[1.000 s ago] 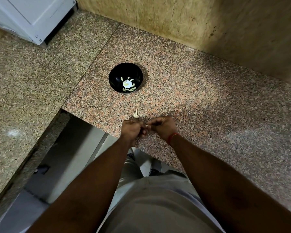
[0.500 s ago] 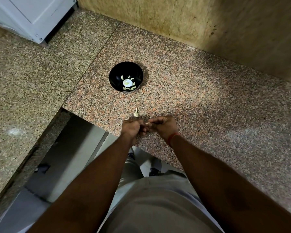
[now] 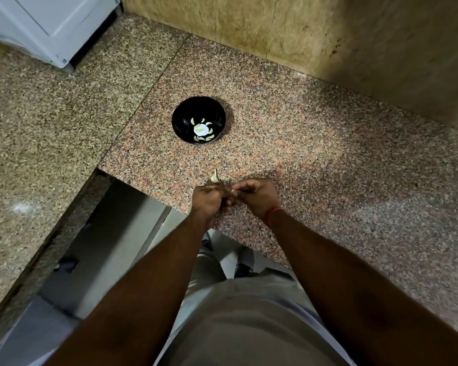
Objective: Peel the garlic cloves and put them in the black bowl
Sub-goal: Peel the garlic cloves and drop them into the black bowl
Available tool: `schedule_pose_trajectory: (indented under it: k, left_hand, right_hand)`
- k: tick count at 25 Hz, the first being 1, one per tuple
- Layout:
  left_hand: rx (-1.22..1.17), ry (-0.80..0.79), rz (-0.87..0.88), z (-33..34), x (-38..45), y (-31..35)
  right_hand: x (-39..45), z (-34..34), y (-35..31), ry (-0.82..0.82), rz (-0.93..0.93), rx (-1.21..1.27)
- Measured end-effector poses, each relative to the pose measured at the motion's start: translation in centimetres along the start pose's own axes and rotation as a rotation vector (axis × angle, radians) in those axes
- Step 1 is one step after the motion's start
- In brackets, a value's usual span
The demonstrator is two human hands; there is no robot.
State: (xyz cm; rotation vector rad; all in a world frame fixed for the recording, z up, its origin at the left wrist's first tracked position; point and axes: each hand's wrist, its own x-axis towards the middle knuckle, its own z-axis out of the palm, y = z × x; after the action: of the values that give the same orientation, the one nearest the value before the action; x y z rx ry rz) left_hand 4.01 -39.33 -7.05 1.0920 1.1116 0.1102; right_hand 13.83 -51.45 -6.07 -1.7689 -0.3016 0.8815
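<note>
The black bowl [image 3: 185, 112] stands on the granite counter [image 3: 315, 143], with several peeled garlic cloves [image 3: 204, 138] around a bright reflection at its bottom. Nearer to me, my left hand [image 3: 208, 200] and my right hand [image 3: 257, 195] meet just above the counter's front edge. Between their fingertips they pinch a small garlic clove [image 3: 233, 191], of which only a pale tip shows. One unpeeled clove [image 3: 214, 176] lies on the counter just beyond my left hand.
A white appliance [image 3: 50, 25] stands at the back left corner. A tiled wall [image 3: 328, 35] borders the counter at the back. The counter's front edge runs under my hands, with a gap to the floor at lower left.
Both hands stay together at the same spot, fingers shifting slightly on the clove. The view has tilted a little.
</note>
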Motion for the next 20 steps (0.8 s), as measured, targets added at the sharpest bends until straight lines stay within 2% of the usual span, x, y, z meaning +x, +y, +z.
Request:
schedule_pose_trajectory:
  k: [8, 13, 20]
  left_hand:
    - [-0.114, -0.064, -0.081, -0.2, 0.4, -0.6]
    - [-0.147, -0.006, -0.11, 0.5, 0.3, -0.6]
    - [-0.152, 0.02, -0.149, 0.6, 0.5, -0.5]
  right_hand:
    - [-0.3, -0.1, -0.2, 0.02, 0.109, 0.137]
    - [-0.5, 0.6, 0.2, 0.052, 0.073, 0.067]
    - [-0.2, -0.1, 1.1, -0.031, 0.072, -0.041]
